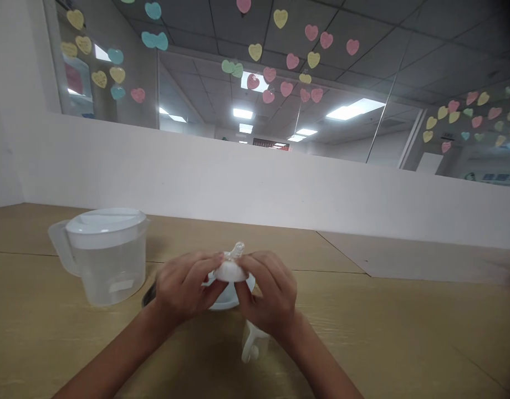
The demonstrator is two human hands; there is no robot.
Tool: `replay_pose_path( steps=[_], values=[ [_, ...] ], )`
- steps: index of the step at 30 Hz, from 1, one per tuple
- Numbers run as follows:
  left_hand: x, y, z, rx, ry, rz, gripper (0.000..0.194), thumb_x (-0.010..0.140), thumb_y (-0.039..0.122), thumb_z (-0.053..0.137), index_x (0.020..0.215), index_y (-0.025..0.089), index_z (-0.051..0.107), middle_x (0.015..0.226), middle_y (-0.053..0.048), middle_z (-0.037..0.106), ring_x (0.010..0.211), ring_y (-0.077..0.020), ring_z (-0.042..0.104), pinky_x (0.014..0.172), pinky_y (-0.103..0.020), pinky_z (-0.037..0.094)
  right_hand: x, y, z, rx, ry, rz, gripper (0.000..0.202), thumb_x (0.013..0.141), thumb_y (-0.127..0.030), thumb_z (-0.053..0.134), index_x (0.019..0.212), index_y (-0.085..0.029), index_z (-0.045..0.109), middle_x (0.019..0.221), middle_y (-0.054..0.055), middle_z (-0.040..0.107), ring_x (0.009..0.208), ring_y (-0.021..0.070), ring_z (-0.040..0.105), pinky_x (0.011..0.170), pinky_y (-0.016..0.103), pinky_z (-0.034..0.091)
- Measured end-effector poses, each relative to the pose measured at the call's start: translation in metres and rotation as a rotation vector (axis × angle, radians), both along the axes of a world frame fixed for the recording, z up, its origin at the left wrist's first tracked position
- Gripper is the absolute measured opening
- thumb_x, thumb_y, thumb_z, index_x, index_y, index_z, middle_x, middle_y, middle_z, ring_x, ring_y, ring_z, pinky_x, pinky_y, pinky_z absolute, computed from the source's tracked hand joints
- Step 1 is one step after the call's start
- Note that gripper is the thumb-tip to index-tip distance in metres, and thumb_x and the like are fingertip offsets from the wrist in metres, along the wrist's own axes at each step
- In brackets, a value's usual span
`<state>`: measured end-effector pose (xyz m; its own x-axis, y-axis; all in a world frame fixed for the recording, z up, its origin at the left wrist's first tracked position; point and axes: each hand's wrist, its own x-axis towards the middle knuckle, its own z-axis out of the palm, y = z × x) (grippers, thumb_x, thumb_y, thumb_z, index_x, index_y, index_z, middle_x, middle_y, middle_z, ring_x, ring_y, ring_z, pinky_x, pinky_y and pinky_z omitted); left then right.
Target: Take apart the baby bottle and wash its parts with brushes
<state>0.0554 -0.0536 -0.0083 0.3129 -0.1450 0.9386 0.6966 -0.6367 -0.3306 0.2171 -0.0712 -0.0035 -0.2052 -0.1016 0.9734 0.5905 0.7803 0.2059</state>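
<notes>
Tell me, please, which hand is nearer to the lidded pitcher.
Left. The left hand is to the right of the pitcher; the right hand is farther right, beyond the left one.

We could pass rightward over the tan wooden tabletop; leftward, a translucent, lidded plastic jug blocks us, and a white loop-handled container crowds our right hand.

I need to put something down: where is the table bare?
Widest bare table: right of the right hand. Another patch: nearer than the pitcher, left of the left forearm. Crowded: around the right hand and left hand, by the bowl, handled cup and dark item.
</notes>
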Motion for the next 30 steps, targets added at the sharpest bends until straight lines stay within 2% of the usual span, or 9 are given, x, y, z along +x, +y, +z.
replay_pose_path(
  steps=[3,6,11,14,20,24,27,30],
  values=[
    [0.002,0.002,0.001,-0.043,0.038,0.095,0.026,0.079,0.013,0.058,0.105,0.017,0.056,0.089,-0.003,0.072,0.073,-0.0132,0.068,0.064,-0.021,0.052,0.002,0.007,-0.001,-0.030,0.041,-0.032,0.020,0.080,-0.010,0.053,0.098,-0.017,0.054,0.079,0.007,0.065,0.072,0.0158,0.059,0.063,0.028,0.052],
    [0.002,0.002,0.006,0.016,0.067,0.135,0.032,0.078,0.012,0.057,0.110,0.018,0.057,0.099,-0.006,0.070,0.086,-0.0165,0.068,0.071,-0.024,0.053,0.001,0.009,-0.001,-0.037,0.039,-0.033,0.021,0.081,-0.009,0.053,0.101,-0.016,0.054,0.085,0.009,0.066,0.079,0.0168,0.061,0.069,0.030,0.053],
    [-0.001,0.000,0.011,0.124,0.049,0.021,0.030,0.074,0.007,0.060,0.103,0.015,0.061,0.085,-0.007,0.071,0.078,-0.0186,0.067,0.069,-0.029,0.054,0.000,0.002,0.004,-0.065,0.032,0.030,0.023,0.082,-0.010,0.053,0.104,-0.017,0.054,0.091,0.009,0.066,0.086,0.0176,0.062,0.075,0.031,0.053],
    [0.001,-0.002,0.011,0.089,0.001,-0.022,0.026,0.076,0.006,0.059,0.100,0.016,0.061,0.081,-0.005,0.070,0.073,-0.0155,0.066,0.065,-0.026,0.053,0.002,-0.001,0.006,-0.061,0.028,0.053,0.021,0.083,-0.010,0.051,0.102,-0.018,0.054,0.090,0.008,0.065,0.086,0.0165,0.062,0.075,0.031,0.053],
    [0.006,-0.003,0.006,-0.002,-0.010,-0.114,0.018,0.077,0.012,0.058,0.095,0.015,0.059,0.075,-0.004,0.068,0.065,-0.0156,0.064,0.058,-0.027,0.050,0.001,0.002,0.002,0.035,-0.008,-0.016,0.014,0.085,-0.011,0.049,0.097,-0.015,0.054,0.080,0.008,0.063,0.074,0.0159,0.059,0.065,0.029,0.051],
    [0.005,-0.004,0.003,-0.037,0.001,-0.088,0.017,0.077,0.013,0.057,0.093,0.017,0.057,0.074,-0.004,0.069,0.065,-0.0168,0.064,0.058,-0.028,0.051,-0.001,0.002,0.001,0.066,-0.045,-0.012,0.015,0.083,-0.008,0.049,0.096,-0.014,0.054,0.076,0.007,0.062,0.071,0.0160,0.057,0.063,0.028,0.050],
    [0.002,-0.003,0.005,-0.044,0.014,-0.024,0.021,0.077,0.012,0.056,0.096,0.021,0.057,0.079,-0.003,0.071,0.068,-0.0169,0.066,0.061,-0.028,0.053,0.003,0.000,0.005,-0.030,-0.038,0.024,0.016,0.082,-0.009,0.051,0.096,-0.016,0.054,0.079,0.007,0.062,0.074,0.0159,0.057,0.064,0.028,0.050],
    [0.001,-0.001,0.007,-0.073,0.032,-0.002,0.027,0.079,0.008,0.056,0.101,0.023,0.057,0.091,-0.002,0.072,0.079,-0.0166,0.068,0.071,-0.027,0.055,0.015,-0.002,0.012,-0.275,-0.062,0.171,0.021,0.081,-0.018,0.057,0.101,-0.019,0.053,0.092,0.008,0.063,0.085,0.0170,0.058,0.073,0.031,0.051]
  ],
)
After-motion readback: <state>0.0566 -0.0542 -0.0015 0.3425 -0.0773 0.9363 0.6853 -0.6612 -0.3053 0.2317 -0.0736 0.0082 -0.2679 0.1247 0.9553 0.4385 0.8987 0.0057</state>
